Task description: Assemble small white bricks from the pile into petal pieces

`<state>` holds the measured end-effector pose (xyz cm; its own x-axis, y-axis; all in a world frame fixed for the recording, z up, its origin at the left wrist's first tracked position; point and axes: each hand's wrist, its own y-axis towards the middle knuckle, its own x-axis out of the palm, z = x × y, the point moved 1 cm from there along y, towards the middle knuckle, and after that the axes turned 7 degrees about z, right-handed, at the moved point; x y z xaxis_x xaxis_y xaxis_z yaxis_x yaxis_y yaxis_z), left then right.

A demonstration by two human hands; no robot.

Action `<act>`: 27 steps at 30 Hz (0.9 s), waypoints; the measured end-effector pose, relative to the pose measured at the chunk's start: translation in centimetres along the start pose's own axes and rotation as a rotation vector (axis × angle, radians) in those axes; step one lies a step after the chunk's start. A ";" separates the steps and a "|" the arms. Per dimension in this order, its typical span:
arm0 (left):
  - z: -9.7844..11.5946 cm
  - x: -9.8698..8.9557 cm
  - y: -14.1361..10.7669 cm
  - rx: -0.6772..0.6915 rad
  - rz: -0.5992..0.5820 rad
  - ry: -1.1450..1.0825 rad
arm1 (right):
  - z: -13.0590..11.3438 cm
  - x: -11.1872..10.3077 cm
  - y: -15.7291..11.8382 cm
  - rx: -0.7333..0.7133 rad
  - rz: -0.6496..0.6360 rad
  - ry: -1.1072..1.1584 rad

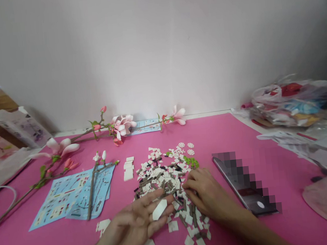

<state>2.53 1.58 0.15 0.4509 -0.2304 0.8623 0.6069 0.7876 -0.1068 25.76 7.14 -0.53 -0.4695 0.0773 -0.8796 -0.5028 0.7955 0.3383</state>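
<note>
1. The pile of white and brown building bricks (163, 180) is spread across the lower center of the frame, on a pink surface (288, 218), with a few loose pieces scattered below it.
2. The left hand (130, 233) is held open at lower center, palm up with the fingers spread, beside the pile. A long white tile (159, 209) is laid across the fingers and is not gripped.
3. The right hand (205, 191) is placed palm down on the pile's right edge with the fingers curled. Whether a piece is gripped cannot be told.
4. Green leaf pieces (190, 161) and white round pieces (186, 148) are placed just above the right hand.
5. A short stack of white plates (128, 169) is set left of the pile, and blue instruction sheets (69, 197) are laid further left.
6. Brick-built magnolia branches (123, 125) are laid along the upper edge of the surface.
7. A smartphone (244, 184) is placed right of the right hand, and plastic bags (291, 102) are heaped at upper right.
</note>
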 end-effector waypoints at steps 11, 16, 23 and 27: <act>0.1 -0.8 0.1 0.056 0.098 -0.007 | 0.8 0.5 -0.1 0.027 0.040 0.018; 0.2 -2.0 0.0 0.143 0.267 -0.022 | 1.1 0.4 0.1 0.075 0.090 -0.027; 0.4 -2.0 -0.3 0.136 0.416 0.069 | 1.0 0.6 -0.1 0.073 0.087 -0.053; -0.1 -0.7 -0.4 0.097 0.444 0.281 | 0.9 0.5 0.0 0.071 0.086 -0.053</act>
<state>2.09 1.38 -0.49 0.8165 0.0029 0.5773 0.2608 0.8903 -0.3734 26.18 7.68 -1.25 -0.4685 0.1770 -0.8655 -0.4090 0.8249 0.3902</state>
